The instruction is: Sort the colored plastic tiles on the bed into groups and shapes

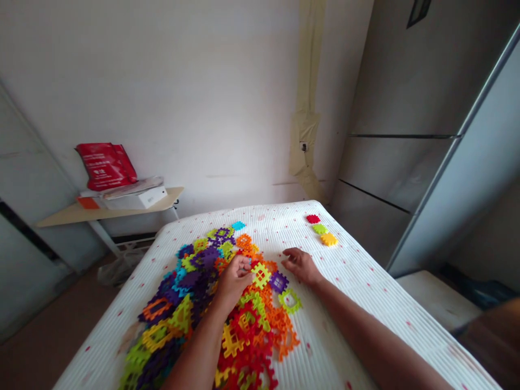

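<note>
My left hand (236, 277) is over the pile of interlocking plastic building pieces (207, 257), thumb and fingers pinched at the edge of a yellow-green window-patterned piece (260, 275). Just right of that piece is a purple window piece (278, 281), with a lime square frame piece (290, 301) lower down. My right hand (301, 265) hovers by the pile's right side, fingers loosely bent and apart, nothing in them. Orange pieces (284, 327) and red pieces (254, 346) lie tangled nearer to me.
Along the cloth-covered table's (276, 216) far right, a red piece (313, 219), a lime piece (319, 229) and a yellow piece (329, 239) form a row. A side shelf (170, 199) at left carries a red bag (106, 167) and a white box (136, 199). A grey refrigerator (385, 124) stands right.
</note>
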Action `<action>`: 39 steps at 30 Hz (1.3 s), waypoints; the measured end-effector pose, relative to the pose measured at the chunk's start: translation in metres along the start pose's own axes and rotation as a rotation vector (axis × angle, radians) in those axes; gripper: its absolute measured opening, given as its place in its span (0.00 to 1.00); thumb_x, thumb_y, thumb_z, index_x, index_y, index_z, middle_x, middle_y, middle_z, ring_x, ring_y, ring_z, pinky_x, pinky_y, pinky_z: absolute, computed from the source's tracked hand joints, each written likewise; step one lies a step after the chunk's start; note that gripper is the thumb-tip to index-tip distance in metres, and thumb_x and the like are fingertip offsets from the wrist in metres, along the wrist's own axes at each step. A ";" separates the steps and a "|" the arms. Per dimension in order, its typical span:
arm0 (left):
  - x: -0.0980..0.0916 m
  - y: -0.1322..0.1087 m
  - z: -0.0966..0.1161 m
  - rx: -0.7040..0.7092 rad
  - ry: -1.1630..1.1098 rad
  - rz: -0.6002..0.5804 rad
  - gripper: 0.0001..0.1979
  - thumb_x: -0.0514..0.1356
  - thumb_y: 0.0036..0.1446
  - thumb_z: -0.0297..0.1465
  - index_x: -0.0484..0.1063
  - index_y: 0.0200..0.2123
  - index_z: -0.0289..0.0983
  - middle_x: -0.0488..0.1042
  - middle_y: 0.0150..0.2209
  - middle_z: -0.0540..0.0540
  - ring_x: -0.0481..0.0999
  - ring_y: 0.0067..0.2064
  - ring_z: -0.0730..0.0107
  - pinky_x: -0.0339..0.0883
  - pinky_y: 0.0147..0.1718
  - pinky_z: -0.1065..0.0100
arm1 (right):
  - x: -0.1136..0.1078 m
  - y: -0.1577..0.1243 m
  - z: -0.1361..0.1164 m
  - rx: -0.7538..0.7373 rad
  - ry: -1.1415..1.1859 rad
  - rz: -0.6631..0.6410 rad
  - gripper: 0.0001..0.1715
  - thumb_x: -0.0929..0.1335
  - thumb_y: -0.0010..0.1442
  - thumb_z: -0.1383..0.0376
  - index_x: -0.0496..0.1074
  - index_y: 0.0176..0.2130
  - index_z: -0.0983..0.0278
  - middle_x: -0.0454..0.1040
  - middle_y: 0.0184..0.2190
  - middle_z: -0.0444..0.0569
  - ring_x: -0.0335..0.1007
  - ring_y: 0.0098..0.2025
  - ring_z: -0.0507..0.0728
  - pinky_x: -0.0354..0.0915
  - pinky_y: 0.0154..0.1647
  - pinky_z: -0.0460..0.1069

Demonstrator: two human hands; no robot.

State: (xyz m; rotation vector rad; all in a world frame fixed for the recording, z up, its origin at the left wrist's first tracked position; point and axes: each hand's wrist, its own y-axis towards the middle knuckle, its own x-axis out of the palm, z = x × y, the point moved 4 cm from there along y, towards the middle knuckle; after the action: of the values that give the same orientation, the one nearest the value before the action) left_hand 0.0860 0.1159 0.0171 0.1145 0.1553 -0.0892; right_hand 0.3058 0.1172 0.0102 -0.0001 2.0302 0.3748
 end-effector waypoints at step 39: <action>-0.005 0.001 -0.006 -0.016 -0.131 0.028 0.17 0.60 0.43 0.35 0.67 0.38 0.37 0.68 0.33 0.50 0.76 0.32 0.67 0.72 0.33 0.64 | -0.028 0.000 -0.005 0.115 -0.309 0.099 0.24 0.67 0.54 0.58 0.68 0.50 0.62 0.74 0.42 0.53 0.65 0.46 0.61 0.57 0.44 0.53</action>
State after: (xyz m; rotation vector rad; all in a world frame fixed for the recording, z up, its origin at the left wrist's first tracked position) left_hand 0.0808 0.1181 0.0120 0.0949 0.0238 -0.0672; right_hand 0.3148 0.1117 0.0362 0.2171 1.7465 0.2989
